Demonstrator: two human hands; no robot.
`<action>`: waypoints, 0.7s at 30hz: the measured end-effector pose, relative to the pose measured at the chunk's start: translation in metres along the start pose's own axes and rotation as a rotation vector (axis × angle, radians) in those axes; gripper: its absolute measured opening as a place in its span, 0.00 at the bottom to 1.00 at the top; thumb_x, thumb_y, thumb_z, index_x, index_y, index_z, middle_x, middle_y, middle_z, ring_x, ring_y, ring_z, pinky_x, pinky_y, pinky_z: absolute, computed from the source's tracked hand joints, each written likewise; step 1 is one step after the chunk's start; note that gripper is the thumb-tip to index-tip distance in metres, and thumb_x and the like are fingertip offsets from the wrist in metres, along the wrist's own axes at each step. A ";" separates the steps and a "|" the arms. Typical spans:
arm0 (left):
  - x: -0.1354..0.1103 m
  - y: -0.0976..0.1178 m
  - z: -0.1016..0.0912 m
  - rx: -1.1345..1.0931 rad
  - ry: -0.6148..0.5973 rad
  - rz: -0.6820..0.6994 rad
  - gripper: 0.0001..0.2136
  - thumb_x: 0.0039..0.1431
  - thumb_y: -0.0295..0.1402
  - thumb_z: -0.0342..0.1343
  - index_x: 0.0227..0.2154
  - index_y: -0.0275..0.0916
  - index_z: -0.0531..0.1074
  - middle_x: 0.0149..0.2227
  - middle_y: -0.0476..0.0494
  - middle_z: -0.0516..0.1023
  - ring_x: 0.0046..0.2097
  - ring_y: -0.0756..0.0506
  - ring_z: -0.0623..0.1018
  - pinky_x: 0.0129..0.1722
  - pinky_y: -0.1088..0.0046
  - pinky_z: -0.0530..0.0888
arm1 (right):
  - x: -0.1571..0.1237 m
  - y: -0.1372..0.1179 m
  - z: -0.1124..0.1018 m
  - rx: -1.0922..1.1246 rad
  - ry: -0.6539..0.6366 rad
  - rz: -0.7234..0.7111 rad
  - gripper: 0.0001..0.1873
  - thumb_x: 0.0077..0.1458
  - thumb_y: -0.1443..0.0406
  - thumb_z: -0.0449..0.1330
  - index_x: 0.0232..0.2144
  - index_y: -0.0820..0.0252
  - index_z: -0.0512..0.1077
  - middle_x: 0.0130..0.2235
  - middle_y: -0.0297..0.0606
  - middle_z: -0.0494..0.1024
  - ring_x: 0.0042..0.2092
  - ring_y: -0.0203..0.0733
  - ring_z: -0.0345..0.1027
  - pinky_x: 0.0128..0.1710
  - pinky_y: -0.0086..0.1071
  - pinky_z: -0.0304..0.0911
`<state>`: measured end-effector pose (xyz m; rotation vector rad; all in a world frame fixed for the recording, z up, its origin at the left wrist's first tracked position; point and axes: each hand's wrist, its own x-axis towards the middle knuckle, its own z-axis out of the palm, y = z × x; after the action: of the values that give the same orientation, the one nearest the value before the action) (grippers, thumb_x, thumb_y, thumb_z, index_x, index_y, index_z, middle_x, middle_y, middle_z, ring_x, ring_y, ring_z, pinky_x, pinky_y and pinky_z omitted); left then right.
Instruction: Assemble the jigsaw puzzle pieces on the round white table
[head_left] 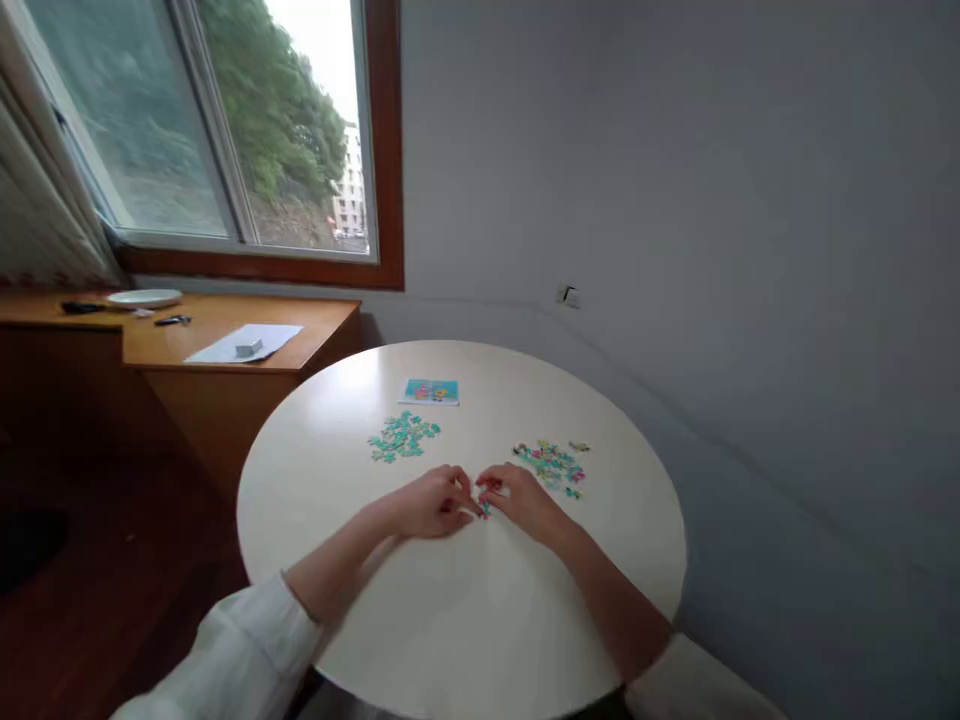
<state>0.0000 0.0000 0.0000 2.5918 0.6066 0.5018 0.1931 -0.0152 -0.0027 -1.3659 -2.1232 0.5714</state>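
Observation:
My left hand and my right hand meet near the middle of the round white table. Between their fingertips are a few small jigsaw puzzle pieces, coloured pink and teal. Both hands have their fingers closed on these pieces, which the fingers partly cover. Beyond my left hand lies a loose pile of teal puzzle pieces. A second pile of mixed-colour puzzle pieces is spread just past my right hand. Farther back rests a small rectangular picture card with a colourful print.
To the left stands a wooden desk bearing a white plate, a sheet of paper and a small white block. Behind it are a window and a curtain. A grey wall closes off the right.

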 end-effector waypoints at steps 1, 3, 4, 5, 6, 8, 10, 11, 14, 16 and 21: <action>0.001 0.000 0.000 0.001 0.000 0.001 0.12 0.51 0.29 0.52 0.39 0.44 0.74 0.37 0.44 0.68 0.39 0.49 0.68 0.41 0.75 0.66 | 0.000 0.001 0.000 0.000 0.005 -0.009 0.08 0.45 0.71 0.59 0.31 0.62 0.73 0.30 0.36 0.74 0.34 0.37 0.65 0.36 0.30 0.57; 0.001 -0.001 -0.001 0.004 0.000 0.002 0.12 0.51 0.29 0.52 0.39 0.45 0.74 0.37 0.44 0.68 0.39 0.49 0.68 0.42 0.74 0.66 | 0.001 0.003 0.001 -0.011 0.013 -0.031 0.08 0.45 0.71 0.59 0.31 0.61 0.73 0.30 0.36 0.74 0.34 0.37 0.65 0.36 0.30 0.57; 0.002 -0.001 -0.002 0.006 -0.001 0.001 0.12 0.51 0.29 0.52 0.39 0.45 0.74 0.37 0.45 0.68 0.39 0.49 0.68 0.42 0.74 0.66 | 0.001 0.004 0.001 -0.021 0.017 -0.043 0.07 0.45 0.71 0.59 0.31 0.61 0.73 0.30 0.35 0.74 0.34 0.37 0.64 0.36 0.30 0.57; 0.002 -0.001 -0.002 0.009 -0.002 -0.001 0.13 0.51 0.28 0.52 0.39 0.45 0.74 0.37 0.45 0.68 0.38 0.50 0.68 0.42 0.74 0.66 | 0.002 0.004 0.002 -0.036 0.022 -0.060 0.07 0.44 0.71 0.59 0.30 0.60 0.72 0.30 0.35 0.74 0.35 0.37 0.64 0.37 0.30 0.57; 0.002 0.000 -0.002 0.013 -0.005 -0.003 0.13 0.51 0.28 0.52 0.39 0.46 0.74 0.37 0.45 0.68 0.38 0.50 0.68 0.42 0.74 0.66 | 0.002 0.005 0.002 -0.054 0.026 -0.076 0.07 0.44 0.71 0.60 0.30 0.60 0.72 0.30 0.35 0.74 0.35 0.37 0.64 0.37 0.31 0.56; 0.002 0.000 -0.003 0.019 -0.008 -0.010 0.13 0.50 0.28 0.52 0.39 0.46 0.74 0.36 0.45 0.68 0.38 0.50 0.68 0.42 0.75 0.66 | 0.001 0.006 0.002 -0.092 0.031 -0.104 0.07 0.44 0.70 0.60 0.30 0.59 0.72 0.30 0.35 0.73 0.36 0.38 0.64 0.38 0.32 0.55; 0.002 0.002 -0.004 0.021 -0.011 -0.015 0.13 0.50 0.27 0.52 0.39 0.46 0.74 0.36 0.46 0.68 0.38 0.50 0.68 0.42 0.75 0.66 | 0.001 0.007 0.002 -0.121 0.038 -0.119 0.07 0.44 0.69 0.61 0.30 0.58 0.72 0.30 0.34 0.73 0.36 0.38 0.63 0.38 0.32 0.54; 0.002 0.002 -0.004 0.020 -0.013 -0.016 0.13 0.50 0.27 0.52 0.39 0.46 0.74 0.36 0.46 0.68 0.38 0.50 0.68 0.42 0.75 0.66 | 0.001 0.008 0.002 -0.129 0.043 -0.122 0.07 0.44 0.69 0.61 0.30 0.58 0.72 0.30 0.34 0.73 0.36 0.38 0.63 0.38 0.33 0.54; 0.002 0.005 -0.006 0.010 -0.014 -0.018 0.13 0.50 0.27 0.52 0.39 0.46 0.74 0.36 0.45 0.68 0.37 0.50 0.68 0.41 0.75 0.66 | 0.000 0.009 0.003 -0.137 0.048 -0.130 0.06 0.45 0.69 0.61 0.30 0.58 0.72 0.30 0.34 0.72 0.36 0.37 0.63 0.38 0.32 0.54; 0.002 0.005 -0.007 -0.004 -0.015 -0.020 0.13 0.50 0.27 0.52 0.38 0.45 0.74 0.36 0.45 0.68 0.36 0.51 0.68 0.40 0.76 0.66 | 0.000 0.008 0.003 -0.135 0.049 -0.140 0.06 0.45 0.69 0.61 0.30 0.59 0.71 0.30 0.34 0.72 0.35 0.37 0.63 0.37 0.32 0.54; 0.002 0.000 -0.003 -0.088 0.054 -0.078 0.13 0.50 0.26 0.51 0.39 0.41 0.73 0.38 0.44 0.68 0.32 0.53 0.68 0.36 0.78 0.67 | 0.000 0.005 0.001 -0.127 0.075 -0.153 0.02 0.47 0.69 0.59 0.27 0.60 0.71 0.28 0.35 0.72 0.33 0.36 0.63 0.36 0.31 0.56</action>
<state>0.0008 0.0022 0.0026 2.4688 0.6853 0.5611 0.1960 -0.0133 -0.0061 -1.2563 -2.2111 0.3240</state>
